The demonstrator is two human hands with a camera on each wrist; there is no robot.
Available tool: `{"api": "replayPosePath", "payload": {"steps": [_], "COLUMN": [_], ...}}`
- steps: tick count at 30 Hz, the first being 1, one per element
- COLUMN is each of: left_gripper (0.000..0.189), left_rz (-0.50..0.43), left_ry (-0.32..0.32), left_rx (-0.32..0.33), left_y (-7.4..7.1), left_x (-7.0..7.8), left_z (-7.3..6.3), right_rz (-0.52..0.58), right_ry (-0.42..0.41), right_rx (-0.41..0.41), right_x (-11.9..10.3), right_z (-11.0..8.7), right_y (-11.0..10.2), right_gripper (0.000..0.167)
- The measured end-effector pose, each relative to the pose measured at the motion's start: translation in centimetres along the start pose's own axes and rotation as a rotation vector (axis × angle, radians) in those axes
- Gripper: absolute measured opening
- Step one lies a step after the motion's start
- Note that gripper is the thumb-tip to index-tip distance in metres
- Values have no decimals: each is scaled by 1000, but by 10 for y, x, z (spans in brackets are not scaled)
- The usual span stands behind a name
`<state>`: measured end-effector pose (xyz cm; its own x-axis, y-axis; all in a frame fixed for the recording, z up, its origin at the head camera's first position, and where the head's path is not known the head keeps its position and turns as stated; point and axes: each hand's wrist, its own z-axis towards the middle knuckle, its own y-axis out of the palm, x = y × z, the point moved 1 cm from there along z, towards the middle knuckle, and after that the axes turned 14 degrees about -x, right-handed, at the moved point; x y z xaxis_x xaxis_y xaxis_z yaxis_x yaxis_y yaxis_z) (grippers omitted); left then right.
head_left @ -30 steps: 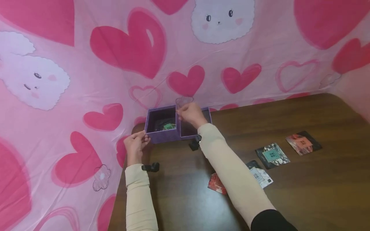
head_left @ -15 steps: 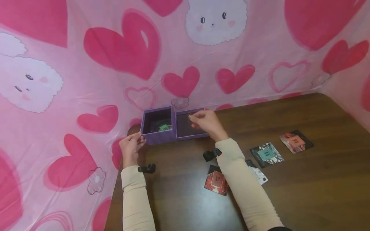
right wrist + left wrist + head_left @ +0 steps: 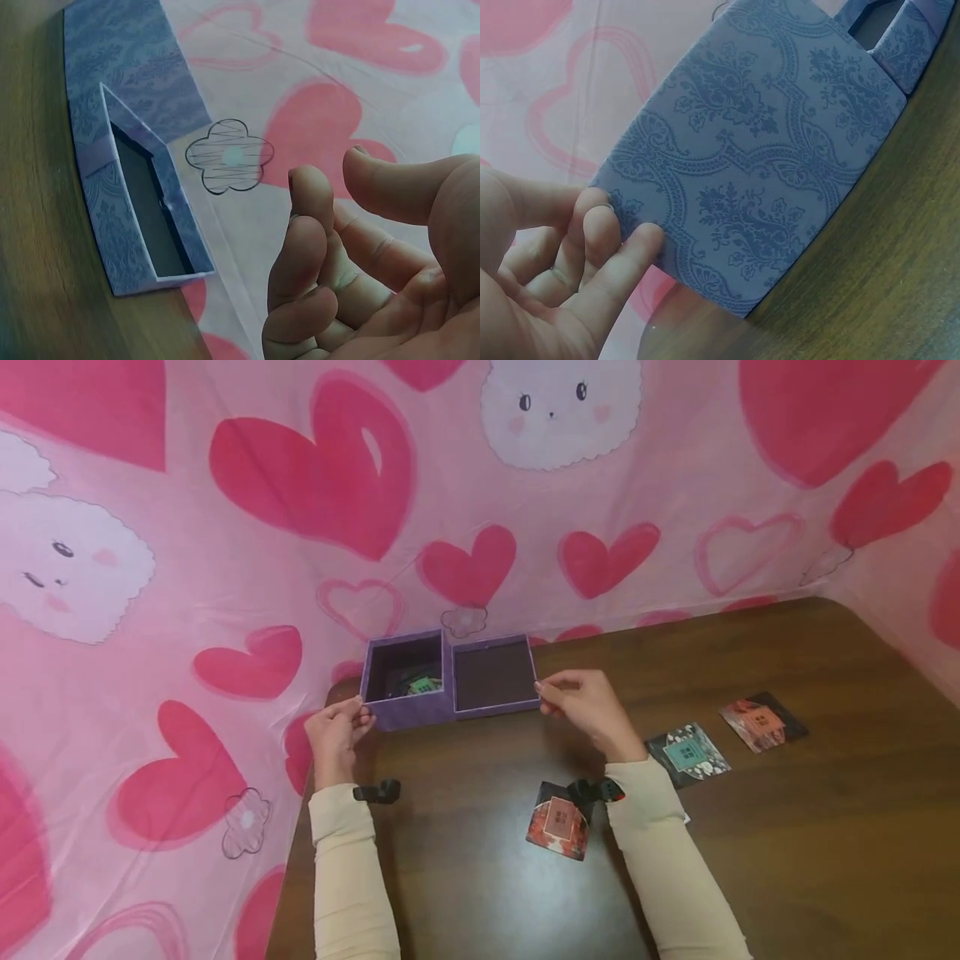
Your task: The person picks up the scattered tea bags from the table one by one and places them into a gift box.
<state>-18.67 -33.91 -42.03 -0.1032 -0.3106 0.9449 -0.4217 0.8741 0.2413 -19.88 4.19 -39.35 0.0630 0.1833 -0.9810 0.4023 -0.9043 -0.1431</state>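
A purple patterned box [image 3: 408, 714] stands at the back left of the table, with a green-labelled packet [image 3: 425, 685] inside. Against its right side lies a shallow lid [image 3: 495, 707], hollow side up. My left hand [image 3: 337, 735] pinches the box's front left corner; in the left wrist view its thumb and fingertips meet the patterned wall [image 3: 742, 157]. By the lid's right edge is my right hand [image 3: 585, 706]. The right wrist view shows that hand [image 3: 367, 270] holding nothing, thumb and fingers apart, with a gap between it and the lid [image 3: 135, 255].
On the table lie a red packet [image 3: 558, 822], a teal-labelled packet [image 3: 688, 753] and an orange-labelled packet [image 3: 763, 722]. My right sleeve [image 3: 667, 843] covers most of a white one. A pink heart-print cloth [image 3: 615, 468] hangs close behind the box.
My right hand has moved right, from above the box's divide across the lid to the lid's right edge, uncovering the lid's inside. My left hand stays at the box corner.
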Motion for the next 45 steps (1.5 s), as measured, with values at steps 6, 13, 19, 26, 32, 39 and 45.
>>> {"api": "replayPosePath", "payload": {"steps": [6, 13, 19, 26, 32, 39, 45], "left_gripper": [22, 8, 10, 15, 10, 15, 8], "left_rz": [-8, -1, -14, -36, -40, -41, -39], "left_ry": [-5, 34, 14, 11, -4, 8, -9], "left_rx": [9, 4, -7, 6, 8, 7, 14], "left_y": [0, 3, 4, 2, 2, 1, 1], "left_x": [0, 0, -1, 2, 3, 4, 1], "left_z": [0, 1, 1, 3, 4, 4, 4], "right_rz": [-12, -35, -111, -302, -523, -650, -703], "right_ry": [58, 131, 132, 176, 261, 289, 324], "right_rx": [-7, -4, -42, -90, -125, -108, -94], "right_x": [14, 28, 43, 55, 64, 65, 66], "right_z": [-20, -43, -56, -68, -78, -77, -77], "right_y": [-12, -26, -24, -15, -6, 3, 11], "right_gripper": [32, 34, 26, 18, 11, 19, 26]}}
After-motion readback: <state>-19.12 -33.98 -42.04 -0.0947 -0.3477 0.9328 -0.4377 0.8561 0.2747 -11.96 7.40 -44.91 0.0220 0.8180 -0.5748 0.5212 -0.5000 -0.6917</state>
